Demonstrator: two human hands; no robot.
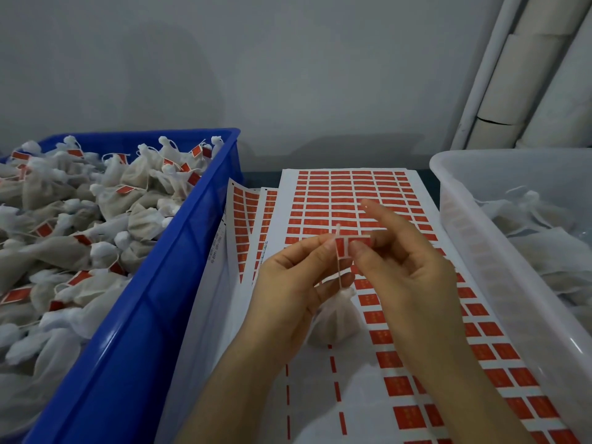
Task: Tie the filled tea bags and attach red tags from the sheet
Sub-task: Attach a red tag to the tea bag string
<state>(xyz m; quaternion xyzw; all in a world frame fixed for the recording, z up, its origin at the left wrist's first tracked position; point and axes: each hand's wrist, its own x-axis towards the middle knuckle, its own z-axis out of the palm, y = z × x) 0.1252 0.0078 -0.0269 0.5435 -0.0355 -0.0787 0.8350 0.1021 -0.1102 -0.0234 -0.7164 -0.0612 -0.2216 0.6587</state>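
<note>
No text can be read: the red tags (pixel 397 384) on the sheet (pixel 320 395) carry faint pale marks too small to make out, and a line of small dark print along the edge of an underlying sheet (pixel 215 251) is too blurred to decipher.

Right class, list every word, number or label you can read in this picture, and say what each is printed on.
None can be read for certain.
Red tags on the sheet: faint marks, too blurred to read.
Red tag pinched by the left hand and right hand: print illegible.
Left margin of the side sheet: small printed digits, too small to read.
</note>
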